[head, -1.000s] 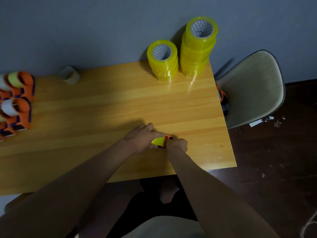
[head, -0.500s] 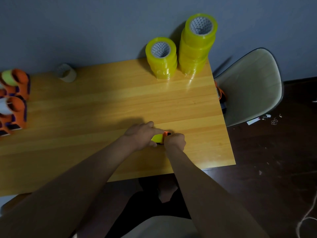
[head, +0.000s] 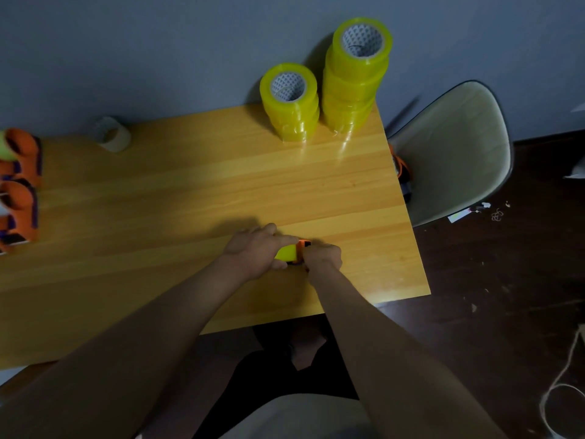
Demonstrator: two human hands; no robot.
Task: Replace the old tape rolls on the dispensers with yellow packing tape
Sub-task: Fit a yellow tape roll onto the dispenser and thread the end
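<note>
I am holding a small orange plastic tape dispenser (head: 300, 252) loaded with a yellow tape roll (head: 286, 252) near the front right part of the light wooden table (head: 190, 198). My left hand (head: 253, 250) is curling over the yellow roll, its grip wrapping the roll's left side; my right hand (head: 323, 255) is closing its grip around the dispenser's orange frame from the right. The dispenser is sitting on or just above the table (I cannot tell which).

Progress, as a judgement: this dispenser appears to be receiving its yellow roll, so one replacement is under way. At the left edge, several orange dispensers (head: 19, 185) are lying together; one is showing a yellow-green roll, another a whitish one, so some are probably waiting for replacement. Two stacks of fresh yellow packing tape rolls, a shorter stack (head: 289, 103) and a taller stack (head: 356, 77), are standing at the table's back edge against the wall, just beside each other. A beige, nearly spent roll core (head: 112, 134) is lying at the back left, well apart from my hands.

Hidden or unclear: my fingers are covering most of the dispenser, so the roll's seating and the tape's threading are not visible. The left dispensers are cut off by the frame. Another orange object (head: 401, 172) is lying on the pale chair (head: 459, 153), half hidden by the table's edge.
</note>
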